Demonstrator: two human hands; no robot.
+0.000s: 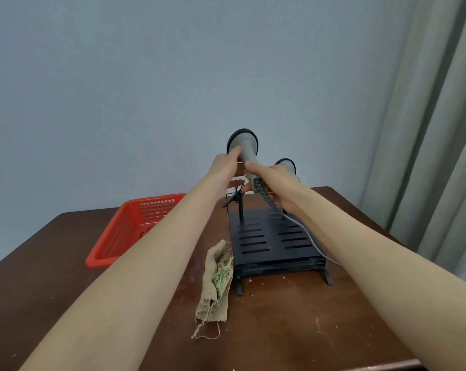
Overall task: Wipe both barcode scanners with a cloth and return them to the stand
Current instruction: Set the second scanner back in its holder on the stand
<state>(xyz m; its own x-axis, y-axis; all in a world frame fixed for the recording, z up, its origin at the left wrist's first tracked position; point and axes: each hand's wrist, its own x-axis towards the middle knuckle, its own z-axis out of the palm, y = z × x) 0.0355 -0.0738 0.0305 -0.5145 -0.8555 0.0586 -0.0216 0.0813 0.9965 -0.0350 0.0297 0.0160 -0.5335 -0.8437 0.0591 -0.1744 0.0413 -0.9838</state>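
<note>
A grey barcode scanner (pixel 245 145) with a black rim is held up above the black slotted stand (pixel 274 236). My left hand (pixel 225 167) grips it just below the head, and my right hand (pixel 273 186) holds its handle near the coiled grey cable (pixel 264 192). Behind my right hand a second grey scanner (pixel 286 166) sits upright at the stand's far right, mostly hidden. A frayed beige cloth (pixel 217 279) lies on the table to the left of the stand, touched by neither hand.
A red plastic basket (pixel 124 231) sits at the table's far left. The dark wooden table (pixel 293 322) ends close behind the stand. A grey curtain (pixel 435 129) hangs on the right. A black clip arm (pixel 236 198) stands at the stand's far left.
</note>
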